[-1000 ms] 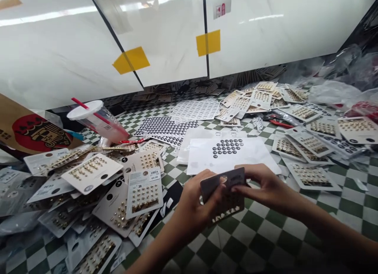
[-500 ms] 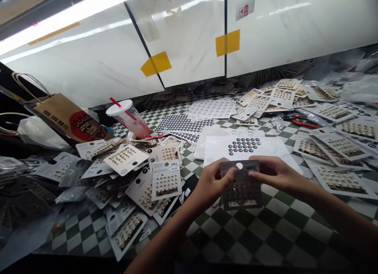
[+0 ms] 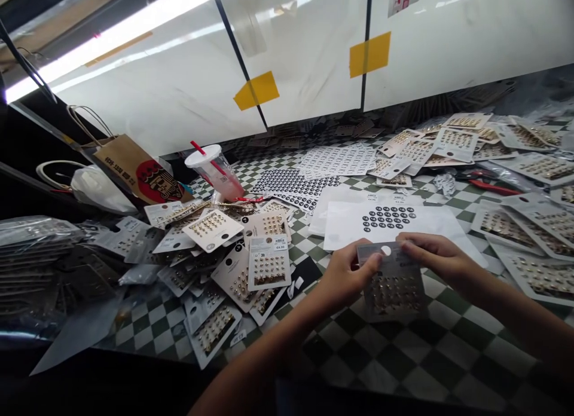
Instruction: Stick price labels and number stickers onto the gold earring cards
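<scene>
Between my two hands is an earring card (image 3: 394, 290), grey in the shade, with rows of small studs and a round hole at its top. My left hand (image 3: 352, 269) pinches its upper left edge, thumb on the front near the hole. At the upper right corner my right hand (image 3: 433, 254) grips it with thumb and fingers. Just beyond lies a white sheet (image 3: 343, 225) bearing round black stickers (image 3: 389, 217). To the left, a heap of similar earring cards (image 3: 269, 263) spreads over the checkered table (image 3: 354, 338).
A clear cup (image 3: 219, 174) with a red straw stands behind the left heap, beside a brown paper bag (image 3: 143, 171). More sticker sheets (image 3: 336, 162) lie at the back. Further earring cards (image 3: 455, 142) and red-handled pliers (image 3: 493, 186) are on the right.
The view has shifted left, so things appear further right. Both hands still hold the earring card; my right thumb has moved up to its top right corner.
</scene>
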A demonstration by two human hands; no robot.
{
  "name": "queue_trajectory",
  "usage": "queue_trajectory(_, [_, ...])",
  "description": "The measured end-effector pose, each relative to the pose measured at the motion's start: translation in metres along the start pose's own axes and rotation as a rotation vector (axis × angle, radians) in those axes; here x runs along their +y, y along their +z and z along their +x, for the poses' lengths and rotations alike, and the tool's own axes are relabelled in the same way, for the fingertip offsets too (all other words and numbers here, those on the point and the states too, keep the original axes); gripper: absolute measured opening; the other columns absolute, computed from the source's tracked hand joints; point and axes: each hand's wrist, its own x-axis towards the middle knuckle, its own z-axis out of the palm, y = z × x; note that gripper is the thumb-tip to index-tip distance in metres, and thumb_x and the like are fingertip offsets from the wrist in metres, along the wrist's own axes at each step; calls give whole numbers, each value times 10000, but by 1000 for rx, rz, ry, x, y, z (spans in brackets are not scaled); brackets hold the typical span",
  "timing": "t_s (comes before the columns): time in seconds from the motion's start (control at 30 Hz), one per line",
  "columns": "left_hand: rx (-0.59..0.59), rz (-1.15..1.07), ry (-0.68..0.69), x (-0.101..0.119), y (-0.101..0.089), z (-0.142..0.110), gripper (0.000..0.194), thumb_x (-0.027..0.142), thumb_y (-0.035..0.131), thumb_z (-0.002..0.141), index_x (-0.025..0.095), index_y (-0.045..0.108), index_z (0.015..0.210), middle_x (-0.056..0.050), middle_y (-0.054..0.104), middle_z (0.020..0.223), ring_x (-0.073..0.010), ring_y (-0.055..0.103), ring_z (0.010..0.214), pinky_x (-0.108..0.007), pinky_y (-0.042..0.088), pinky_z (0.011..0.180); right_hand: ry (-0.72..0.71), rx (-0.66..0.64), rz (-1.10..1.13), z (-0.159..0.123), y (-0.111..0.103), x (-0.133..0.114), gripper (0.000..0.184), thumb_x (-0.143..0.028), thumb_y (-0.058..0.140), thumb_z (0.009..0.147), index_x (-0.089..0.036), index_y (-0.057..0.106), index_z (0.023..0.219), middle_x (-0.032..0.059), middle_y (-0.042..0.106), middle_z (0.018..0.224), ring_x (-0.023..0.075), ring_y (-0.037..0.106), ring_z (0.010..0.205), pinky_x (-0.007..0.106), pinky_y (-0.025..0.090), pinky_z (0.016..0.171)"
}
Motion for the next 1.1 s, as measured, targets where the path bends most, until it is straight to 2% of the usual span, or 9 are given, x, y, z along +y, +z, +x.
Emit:
queue_trajectory(0.13, [10, -21, -6, -4, 1, -1, 249, 380, 529, 866, 141, 563, 928, -32, 577, 842, -128, 538, 761, -235, 423, 688, 42, -56, 3, -1, 2, -3, 326, -495, 689, 699, -194, 565, 690, -5, 501, 651, 141, 478, 624, 258, 397, 550])
queue_trajectory(0.3, [7, 35, 51, -6, 0, 1, 257, 387, 531, 869, 132, 569, 881, -23, 568, 795, -116, 520, 727, -224, 415, 663, 38, 22, -45, 0, 2, 1, 341, -493, 731, 648, -194, 568, 672, -6, 507, 635, 142, 482, 603, 260, 402, 529])
queue_trajectory(0.43, [-7, -44, 110, -3, -7, 5, 427, 486, 342, 932, 142, 569, 1042, -42, 554, 802, -125, 522, 701, -240, 437, 625, 19, 61, 3, 1, 0, 3, 347, -537, 666, 708, -191, 637, 720, 19, 561, 691, 155, 515, 644, 269, 421, 561])
queue_trajectory(0.53, [-101, -69, 243, 0, -14, 6, 393, 455, 444, 908, 213, 524, 1207, -63, 568, 921, -151, 551, 808, -276, 477, 715, 53, -46, 92, -1, 4, 2, 344, -535, 639, 740, -191, 651, 737, 24, 592, 726, 159, 548, 683, 271, 443, 613])
queue_trajectory(0.63, [-178, 165, 401, 2, -16, 5, 229, 332, 639, 812, 230, 666, 1015, -59, 532, 965, -167, 538, 907, -296, 468, 823, 101, -259, 150, -4, 11, -1, 354, -524, 640, 748, -174, 656, 792, 29, 619, 764, 166, 580, 729, 271, 458, 651])
queue_trajectory(0.77, [-53, 371, 520, 2, -15, 5, 134, 310, 638, 810, 198, 704, 774, -61, 546, 881, -178, 554, 890, -320, 481, 823, 87, -383, 79, -1, 5, -8, 356, -499, 617, 775, -151, 661, 833, 31, 626, 751, 156, 588, 707, 276, 458, 640])
queue_trajectory(0.87, [-31, 497, 628, 8, -15, 7, 196, 247, 556, 867, 191, 677, 723, -77, 639, 882, -220, 558, 1032, -379, 450, 903, -31, -166, -87, 7, -17, -13, 317, -463, 593, 793, -160, 647, 873, 43, 634, 788, 157, 587, 715, 302, 471, 666])
queue_trajectory(0.97, [-149, 601, 594, 23, -15, 8, 197, 219, 509, 893, 174, 662, 777, -83, 690, 891, -208, 597, 989, -343, 465, 842, -154, 150, -263, 14, -41, -15, 250, -396, 533, 828, -171, 629, 876, 64, 643, 846, 175, 585, 780, 335, 470, 726])
queue_trajectory(1.1, [-323, 716, 342, 48, -9, 11, 185, 271, 525, 886, 156, 663, 844, -46, 681, 768, -127, 597, 672, -227, 428, 608, -215, 151, -440, 25, -55, -17, 240, -336, 435, 858, -169, 607, 878, 81, 645, 864, 192, 592, 808, 362, 478, 738])
